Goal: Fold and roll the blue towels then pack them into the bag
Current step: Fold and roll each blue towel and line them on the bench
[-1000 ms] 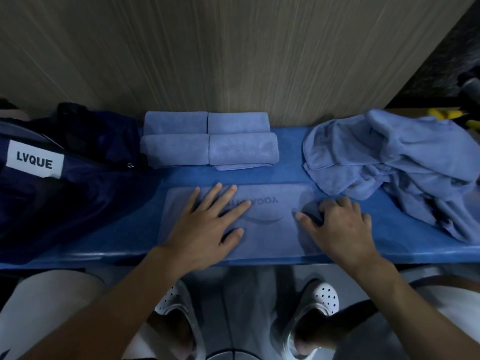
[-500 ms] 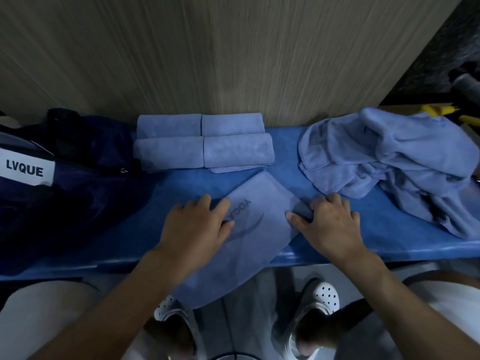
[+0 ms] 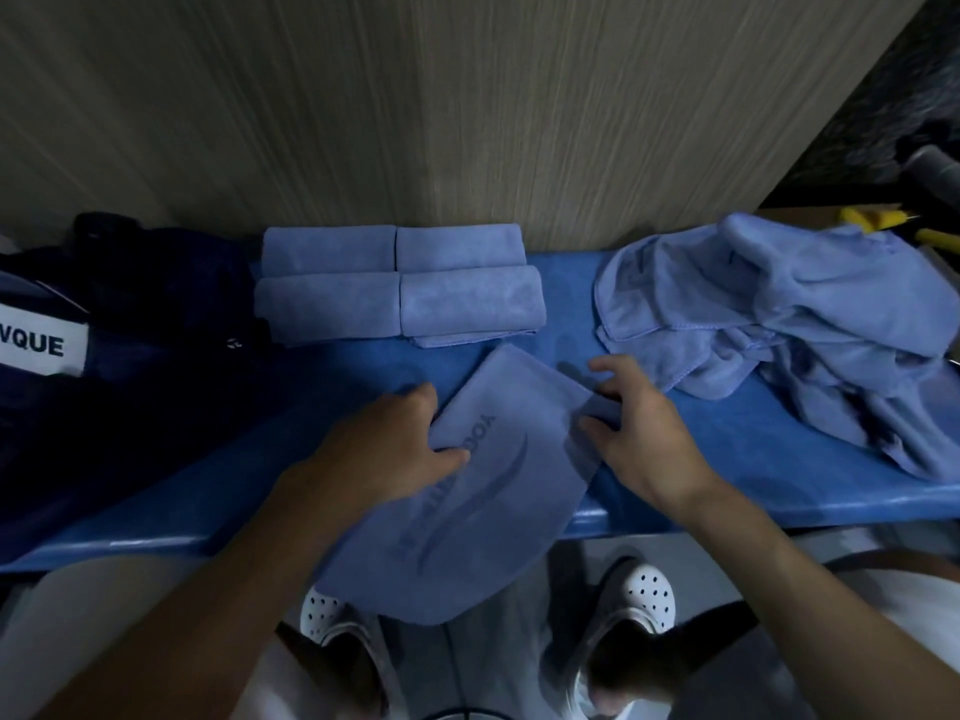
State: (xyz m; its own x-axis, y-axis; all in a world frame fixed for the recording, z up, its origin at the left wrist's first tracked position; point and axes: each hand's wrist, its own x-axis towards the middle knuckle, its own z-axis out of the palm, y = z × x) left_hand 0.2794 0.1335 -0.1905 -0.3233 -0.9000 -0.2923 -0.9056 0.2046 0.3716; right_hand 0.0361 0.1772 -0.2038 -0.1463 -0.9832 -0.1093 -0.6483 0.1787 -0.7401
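Blue microfibre, logo side up: folded towel lies skewed on blue table, near end hanging over the front edge. L hand grips its left edge, thumb on top. R hand pinches the right edge, fingers curled. 12 o'clock: four rolled towels, 2x2, touching, against wood-grain wall. 2 o'clock: loose towel pile. 9 o'clock: navy bag, white label.
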